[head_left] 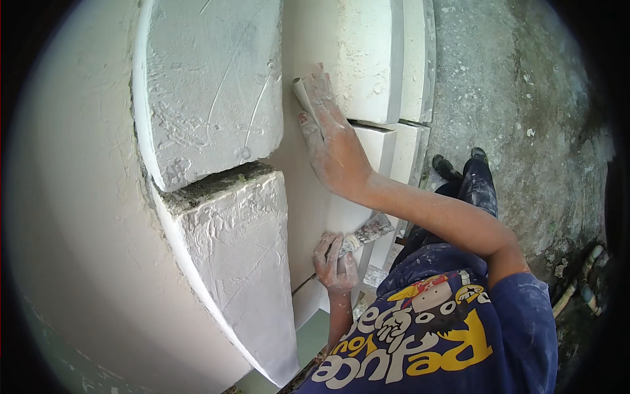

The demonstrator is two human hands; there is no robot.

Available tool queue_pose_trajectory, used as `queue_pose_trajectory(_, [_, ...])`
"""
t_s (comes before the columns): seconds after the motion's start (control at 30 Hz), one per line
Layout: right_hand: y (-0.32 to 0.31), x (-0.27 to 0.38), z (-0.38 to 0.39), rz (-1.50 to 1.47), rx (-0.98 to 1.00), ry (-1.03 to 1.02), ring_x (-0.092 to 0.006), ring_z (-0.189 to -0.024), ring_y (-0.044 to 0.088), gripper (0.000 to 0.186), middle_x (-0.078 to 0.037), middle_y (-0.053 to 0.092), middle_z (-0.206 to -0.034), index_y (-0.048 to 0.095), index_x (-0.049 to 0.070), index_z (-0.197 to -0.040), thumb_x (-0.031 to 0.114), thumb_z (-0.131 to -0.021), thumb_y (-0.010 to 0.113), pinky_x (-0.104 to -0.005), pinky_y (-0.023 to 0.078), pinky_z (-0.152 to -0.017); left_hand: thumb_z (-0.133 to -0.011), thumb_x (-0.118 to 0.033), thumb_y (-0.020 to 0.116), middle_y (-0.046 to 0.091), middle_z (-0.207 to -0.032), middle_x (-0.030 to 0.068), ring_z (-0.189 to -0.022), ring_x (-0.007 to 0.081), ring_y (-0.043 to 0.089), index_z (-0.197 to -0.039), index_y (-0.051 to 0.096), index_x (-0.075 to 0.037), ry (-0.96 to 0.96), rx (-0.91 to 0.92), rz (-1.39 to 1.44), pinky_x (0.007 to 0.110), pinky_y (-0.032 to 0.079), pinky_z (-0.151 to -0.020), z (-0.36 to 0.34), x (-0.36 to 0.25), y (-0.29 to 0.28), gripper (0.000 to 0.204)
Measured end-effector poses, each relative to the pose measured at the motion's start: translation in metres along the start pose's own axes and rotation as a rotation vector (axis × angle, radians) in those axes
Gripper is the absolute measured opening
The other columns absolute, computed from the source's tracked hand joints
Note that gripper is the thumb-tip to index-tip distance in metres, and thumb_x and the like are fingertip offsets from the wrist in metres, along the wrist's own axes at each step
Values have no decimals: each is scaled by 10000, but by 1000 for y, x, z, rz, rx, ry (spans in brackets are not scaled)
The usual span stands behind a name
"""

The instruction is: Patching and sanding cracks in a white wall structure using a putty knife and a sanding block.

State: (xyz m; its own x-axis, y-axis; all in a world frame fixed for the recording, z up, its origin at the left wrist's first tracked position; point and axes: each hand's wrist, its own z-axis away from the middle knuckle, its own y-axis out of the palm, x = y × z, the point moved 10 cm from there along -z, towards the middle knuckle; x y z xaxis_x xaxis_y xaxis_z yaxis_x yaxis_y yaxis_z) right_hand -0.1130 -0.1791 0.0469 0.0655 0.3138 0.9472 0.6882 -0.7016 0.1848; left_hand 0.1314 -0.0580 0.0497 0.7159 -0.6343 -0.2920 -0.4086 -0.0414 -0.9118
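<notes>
My right hand (328, 131) lies stretched out against a white plastered wall surface (308, 197). Under its fingers is a sheet of sandpaper (305, 98), with one edge curling up beside the thumb. Lower down, my left hand (336, 264) is closed around a putty knife (374, 230), near the same surface. Its blade points to the right and is speckled with dried plaster; the handle is mostly hidden by my fingers. Both hands are dusted white.
Raised white blocks (216, 85) line the left side, with a dark gap (220, 187) between two of them. White stepped mouldings (371, 59) stand on the right. Beyond lies a stained concrete floor (505, 85), with pipe-like pieces (577, 285) at the lower right.
</notes>
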Motion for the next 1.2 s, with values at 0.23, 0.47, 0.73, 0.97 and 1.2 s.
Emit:
queue_pose_trajectory(0.23, [-22, -24, -60, 59, -135, -33, -446, -1514, 232, 562, -308, 272, -1612, 311, -26, -1562, 110, -1037, 458, -429, 265, -1234, -797, -86, 656, 659, -1232, 193, -1169, 413, 619, -1190, 717, 5, -53, -7, -4, 511, 478, -1030, -5, -6, 1, 408])
queue_pose_trajectory(0.47, [-12, -11, -42, 114, 94, -42, -430, -1545, 135, 631, -246, 132, -1675, 219, -10, -1597, 51, -1018, 463, -505, 205, -1257, -799, -113, 675, 684, -1154, 199, -1092, 380, 642, -1140, 727, 9, -38, -42, -37, 484, 498, -1006, -6, -8, -9, 366])
queue_pose_trajectory(0.73, [19, 0, 26, 46, 213, 42, -502, -1531, 93, 632, -318, 70, -1655, 177, -98, -1571, 142, -1046, 434, -551, 174, -1251, -771, -74, 708, 712, -1141, 176, -1094, 388, 659, -1131, 725, -3, -44, -88, -33, 484, 505, -1005, 0, -3, -8, 367])
queue_pose_trajectory(0.97, [-9, -25, -58, -15, -82, 73, -500, -1529, 100, 638, -323, 89, -1651, 161, -114, -1566, 108, -1034, 436, -489, 162, -1263, -782, -43, 712, 721, -1100, 188, -1048, 376, 674, -1107, 721, 29, -41, -120, 4, 475, 521, -985, -6, -2, -3, 333])
queue_pose_trajectory(1.2, [-10, -41, -59, -147, 13, 174, -458, -1545, 105, 612, -295, 140, -1659, 215, -37, -1591, 37, -1029, 444, -487, 203, -1247, -797, -69, 726, 721, -1104, 189, -1053, 380, 679, -1107, 725, 40, -33, -107, 6, 476, 525, -985, 0, 1, -8, 329])
